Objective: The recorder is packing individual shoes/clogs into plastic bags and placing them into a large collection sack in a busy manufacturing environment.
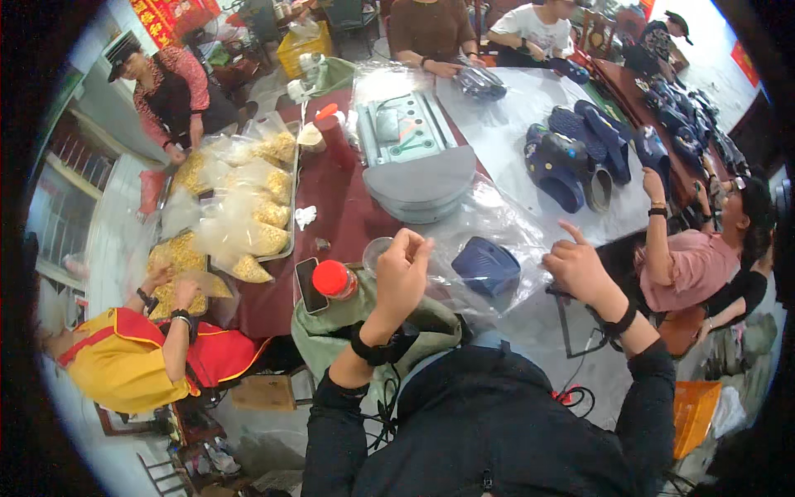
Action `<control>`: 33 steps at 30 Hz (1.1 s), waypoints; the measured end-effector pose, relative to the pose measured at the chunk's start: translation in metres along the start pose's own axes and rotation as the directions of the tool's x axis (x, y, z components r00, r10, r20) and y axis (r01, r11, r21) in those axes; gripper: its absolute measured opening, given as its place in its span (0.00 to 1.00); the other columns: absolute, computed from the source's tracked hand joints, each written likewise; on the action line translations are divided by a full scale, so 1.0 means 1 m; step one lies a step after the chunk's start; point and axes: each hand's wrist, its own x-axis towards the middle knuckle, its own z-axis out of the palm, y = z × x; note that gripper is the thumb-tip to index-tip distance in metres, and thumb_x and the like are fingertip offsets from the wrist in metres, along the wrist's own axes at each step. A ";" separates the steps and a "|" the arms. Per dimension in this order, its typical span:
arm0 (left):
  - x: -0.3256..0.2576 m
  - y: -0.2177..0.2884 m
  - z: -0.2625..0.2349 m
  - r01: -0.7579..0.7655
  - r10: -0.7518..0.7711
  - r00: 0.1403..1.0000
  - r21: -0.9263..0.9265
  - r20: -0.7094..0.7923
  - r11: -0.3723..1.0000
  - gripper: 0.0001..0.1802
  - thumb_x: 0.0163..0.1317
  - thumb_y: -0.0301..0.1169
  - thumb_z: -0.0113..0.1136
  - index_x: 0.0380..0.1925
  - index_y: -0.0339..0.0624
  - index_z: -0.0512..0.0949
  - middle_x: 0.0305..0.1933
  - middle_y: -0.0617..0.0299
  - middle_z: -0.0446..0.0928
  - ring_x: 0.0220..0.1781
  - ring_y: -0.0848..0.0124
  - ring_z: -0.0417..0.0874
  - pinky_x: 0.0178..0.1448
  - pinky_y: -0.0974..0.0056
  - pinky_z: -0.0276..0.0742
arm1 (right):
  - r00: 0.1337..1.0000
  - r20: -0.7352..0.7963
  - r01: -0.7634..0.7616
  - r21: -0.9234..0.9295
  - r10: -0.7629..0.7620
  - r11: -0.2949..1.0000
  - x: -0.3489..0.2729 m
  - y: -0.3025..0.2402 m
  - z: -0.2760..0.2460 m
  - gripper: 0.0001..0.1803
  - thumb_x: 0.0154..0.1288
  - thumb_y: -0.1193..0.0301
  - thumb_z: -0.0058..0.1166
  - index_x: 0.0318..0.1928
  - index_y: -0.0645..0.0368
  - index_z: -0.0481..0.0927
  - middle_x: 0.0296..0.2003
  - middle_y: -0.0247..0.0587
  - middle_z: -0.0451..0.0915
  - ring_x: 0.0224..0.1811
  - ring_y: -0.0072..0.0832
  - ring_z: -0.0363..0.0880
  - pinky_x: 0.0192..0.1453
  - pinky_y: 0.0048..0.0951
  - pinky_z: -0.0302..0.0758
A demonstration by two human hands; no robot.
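A clear plastic bag (pixel 451 248) spreads between my hands, with a navy blue clog (pixel 487 267) inside or under the film; which of the two I cannot tell. My left hand (pixel 404 273) is closed in a pinch at the bag's left side. At its right edge, my right hand (pixel 585 269) has the thumb and lower fingers curled in on the film while the index finger sticks out. Glare on the film blurs the exact grip points. Beyond the bag, a grey stack of curved pieces (pixel 422 186) rests against a pale green flat machine or tray (pixel 406 128).
Several navy clogs (pixel 571 153) lie on the white tabletop to the right. Left stand a red-lidded jar (pixel 334 280), a phone (pixel 311 286) and a red bottle (pixel 334 137). Bags of yellow kernels (pixel 248 190) fill a tray further left. Co-workers sit around the tables; an orange crate (pixel 694 418) stands lower right.
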 end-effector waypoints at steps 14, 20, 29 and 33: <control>-0.053 0.012 0.048 -0.352 0.318 0.910 0.091 0.268 0.931 0.03 0.59 0.27 0.51 0.33 0.41 0.70 0.29 0.50 0.73 0.31 0.49 0.75 0.31 0.54 0.70 | 0.860 0.453 -0.481 0.873 0.234 0.082 0.021 -0.097 0.100 0.27 0.53 0.65 0.61 0.52 0.62 0.69 0.48 0.42 0.73 0.49 0.27 0.70 0.54 0.30 0.67; -0.060 -0.001 0.050 -0.468 0.444 0.878 0.125 0.180 0.875 0.04 0.56 0.25 0.56 0.31 0.37 0.74 0.27 0.50 0.75 0.28 0.54 0.78 0.31 0.61 0.73 | 0.849 0.495 -0.518 0.848 0.185 0.111 0.018 -0.093 0.073 0.24 0.47 0.66 0.62 0.46 0.60 0.74 0.41 0.42 0.77 0.45 0.27 0.73 0.51 0.29 0.70; -0.039 0.006 0.044 -0.733 0.734 0.671 0.243 0.106 0.635 0.11 0.48 0.16 0.58 0.32 0.37 0.72 0.23 0.54 0.73 0.21 0.59 0.76 0.22 0.62 0.70 | 0.922 0.127 -0.256 0.908 0.365 0.331 -0.004 -0.074 0.077 0.38 0.46 0.69 0.61 0.61 0.57 0.63 0.56 0.46 0.68 0.60 0.33 0.63 0.64 0.34 0.58; -0.030 -0.003 0.059 -0.777 0.794 0.599 0.320 0.109 0.542 0.09 0.48 0.15 0.58 0.29 0.34 0.72 0.22 0.54 0.73 0.20 0.61 0.75 0.21 0.62 0.70 | 0.748 0.288 -0.406 0.911 0.598 0.068 -0.008 -0.066 0.070 0.28 0.49 0.70 0.58 0.54 0.59 0.70 0.50 0.44 0.73 0.53 0.33 0.70 0.60 0.29 0.63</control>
